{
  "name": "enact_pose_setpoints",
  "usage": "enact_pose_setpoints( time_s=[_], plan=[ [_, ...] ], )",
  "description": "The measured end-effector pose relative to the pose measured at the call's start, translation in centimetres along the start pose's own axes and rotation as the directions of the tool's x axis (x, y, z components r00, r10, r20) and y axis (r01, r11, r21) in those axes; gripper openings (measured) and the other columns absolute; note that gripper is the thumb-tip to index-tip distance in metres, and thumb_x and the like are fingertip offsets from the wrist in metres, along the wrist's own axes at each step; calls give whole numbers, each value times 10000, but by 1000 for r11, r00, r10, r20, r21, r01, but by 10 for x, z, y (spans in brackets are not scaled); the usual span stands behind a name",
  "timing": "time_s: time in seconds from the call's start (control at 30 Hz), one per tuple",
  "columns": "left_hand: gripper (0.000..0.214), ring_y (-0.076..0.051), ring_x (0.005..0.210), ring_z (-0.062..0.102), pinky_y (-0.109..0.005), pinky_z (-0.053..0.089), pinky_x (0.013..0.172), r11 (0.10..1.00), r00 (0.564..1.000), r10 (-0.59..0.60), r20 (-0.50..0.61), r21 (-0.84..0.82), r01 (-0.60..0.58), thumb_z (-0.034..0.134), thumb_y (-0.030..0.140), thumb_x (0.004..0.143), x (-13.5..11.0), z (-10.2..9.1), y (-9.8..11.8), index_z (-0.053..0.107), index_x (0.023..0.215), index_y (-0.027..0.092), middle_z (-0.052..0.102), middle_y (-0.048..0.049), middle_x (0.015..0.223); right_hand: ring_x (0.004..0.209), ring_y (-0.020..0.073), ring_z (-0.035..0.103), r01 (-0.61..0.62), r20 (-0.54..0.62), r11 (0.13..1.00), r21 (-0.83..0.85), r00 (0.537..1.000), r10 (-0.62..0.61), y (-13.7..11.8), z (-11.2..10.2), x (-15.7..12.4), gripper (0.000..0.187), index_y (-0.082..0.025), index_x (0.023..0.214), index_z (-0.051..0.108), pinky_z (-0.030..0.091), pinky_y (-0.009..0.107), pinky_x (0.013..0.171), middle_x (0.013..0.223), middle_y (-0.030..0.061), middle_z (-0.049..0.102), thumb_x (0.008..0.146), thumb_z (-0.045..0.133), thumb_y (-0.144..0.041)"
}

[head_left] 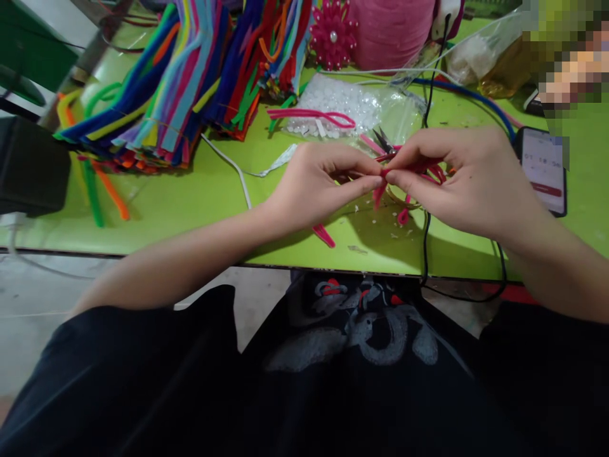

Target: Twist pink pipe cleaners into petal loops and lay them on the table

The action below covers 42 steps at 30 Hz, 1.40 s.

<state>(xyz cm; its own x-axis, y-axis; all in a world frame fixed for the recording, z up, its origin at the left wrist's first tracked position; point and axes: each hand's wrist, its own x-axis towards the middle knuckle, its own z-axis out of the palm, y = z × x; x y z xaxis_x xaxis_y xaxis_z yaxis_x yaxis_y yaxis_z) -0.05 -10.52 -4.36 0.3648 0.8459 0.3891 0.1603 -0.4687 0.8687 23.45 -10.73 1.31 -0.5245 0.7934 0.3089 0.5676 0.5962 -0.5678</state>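
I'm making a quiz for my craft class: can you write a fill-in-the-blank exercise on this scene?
1. The left hand and right hand pinch a pink pipe cleaner above a table whose top is ____.
2. The phone lies nearest the ____ hand.
3. The clear bag behind the hands holds small ____ beads.
Missing words: green; right; white.
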Motion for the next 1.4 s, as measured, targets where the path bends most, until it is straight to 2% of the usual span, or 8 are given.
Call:
enact_pose_setpoints(
  time_s=[0.27,0.43,0.5,0.67,0.87,1.13,1.27,1.4],
  plan=[
    [87,-106,672,692,-235,537,602,954,978,-199,61,-214,208,872,198,1024,5,1,0,898,941,195,784,3,815,969,288,819,37,-189,999,35,981,-30,2,15,-7,176,-305,941,865,636,469,905,999,60,864,1076,762,-260],
    [150,-122,858,803,-245,694,788,914,955,-297,-29,-299,275,817,142,1069,2,9,4,803,926,184,815,4,985,1007,315,807,37,-233,997,-64,971,-50,5,28,-10,220,-287,1022,875,601,480,895,1007,105,844,1131,686,-316],
    [186,-113,878,817,-253,722,842,893,942,-330,-52,-342,294,791,112,1078,2,11,5,744,912,182,804,18,989,911,286,780,42,-213,994,-98,975,-62,7,30,-10,260,-265,991,865,569,447,833,938,100,831,1144,668,-341],
    [263,-100,770,806,-246,733,792,852,926,-377,-12,-397,342,777,144,1102,4,13,6,629,890,195,735,50,830,658,193,591,-10,-138,996,-87,990,-2,4,32,-10,436,-228,811,766,422,383,691,679,44,674,1181,609,-399],
    [264,-79,744,786,-228,730,778,827,912,-405,-57,-449,339,720,92,1095,3,16,13,584,891,191,716,56,839,588,132,443,-119,-37,991,56,992,122,-2,34,-8,433,-202,772,737,331,352,659,593,-13,526,1167,663,-365],
    [169,-105,745,812,-221,723,727,788,904,-422,71,-464,404,764,166,1092,6,8,8,634,987,190,750,37,856,617,142,468,-167,42,979,117,986,163,2,32,-4,402,-220,816,698,329,346,643,661,-8,597,1164,658,-416],
    [278,-129,794,851,-229,730,750,832,920,-390,38,-414,370,856,275,1074,7,8,0,604,977,208,792,20,910,672,173,578,-194,51,971,139,981,188,0,35,-6,349,-240,843,621,374,342,664,728,3,662,1175,580,-340],
    [300,-131,839,865,-212,724,778,809,918,-396,32,-461,365,855,332,1082,5,8,-5,601,968,218,808,12,905,687,196,635,-218,127,972,84,970,206,3,38,-8,359,-261,871,538,399,344,686,768,22,694,1214,496,-360]
  ],
)
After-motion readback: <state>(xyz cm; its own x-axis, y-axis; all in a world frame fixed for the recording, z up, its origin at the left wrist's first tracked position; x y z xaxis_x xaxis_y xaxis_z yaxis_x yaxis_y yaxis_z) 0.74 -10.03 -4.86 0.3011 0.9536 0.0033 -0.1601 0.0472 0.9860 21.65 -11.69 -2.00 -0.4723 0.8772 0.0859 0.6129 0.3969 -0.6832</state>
